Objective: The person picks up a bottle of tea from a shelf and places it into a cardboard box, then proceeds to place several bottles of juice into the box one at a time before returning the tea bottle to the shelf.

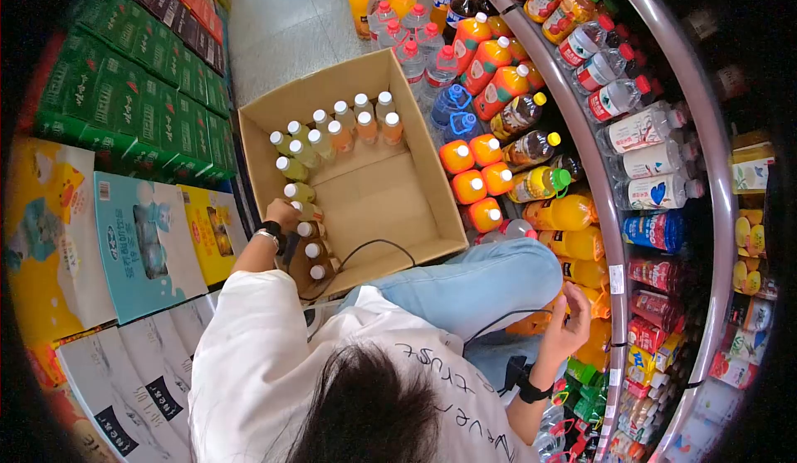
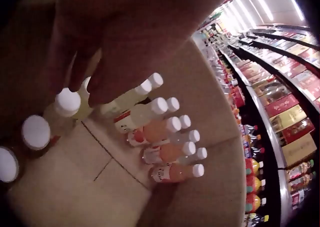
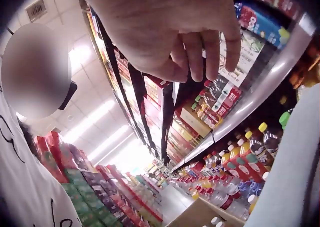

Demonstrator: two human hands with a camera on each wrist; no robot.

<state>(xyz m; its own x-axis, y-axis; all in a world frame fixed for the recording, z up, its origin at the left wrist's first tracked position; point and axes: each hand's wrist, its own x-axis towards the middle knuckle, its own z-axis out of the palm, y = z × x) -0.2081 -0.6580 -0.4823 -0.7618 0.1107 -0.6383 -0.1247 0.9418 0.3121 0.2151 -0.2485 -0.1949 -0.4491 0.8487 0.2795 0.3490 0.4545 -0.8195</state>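
Observation:
A cardboard box [image 1: 432, 143] stands in front of the person, with white-capped bottles along its left and far walls. My left hand [image 1: 282, 214] reaches over the left wall into the row. In the left wrist view, its fingers point down among the caps, right at a pale yellow bottle [image 2: 86, 106]; whether they grip it I cannot tell. Orange-pink bottles [image 1: 392, 129] stand in the far corner and brownish bottles [image 1: 315, 251] at the near left. My right hand [image 1: 569, 322] is raised beside the right knee, fingers loosely bent, holding nothing.
Green cartons [image 1: 133, 102] and a light-blue drink case [image 1: 149, 239] line the left side. Drink bottles crowd the floor right of the box, beside a curved shelf edge [image 1: 573, 114]. A black cable [image 1: 374, 241] crosses the box's near side.

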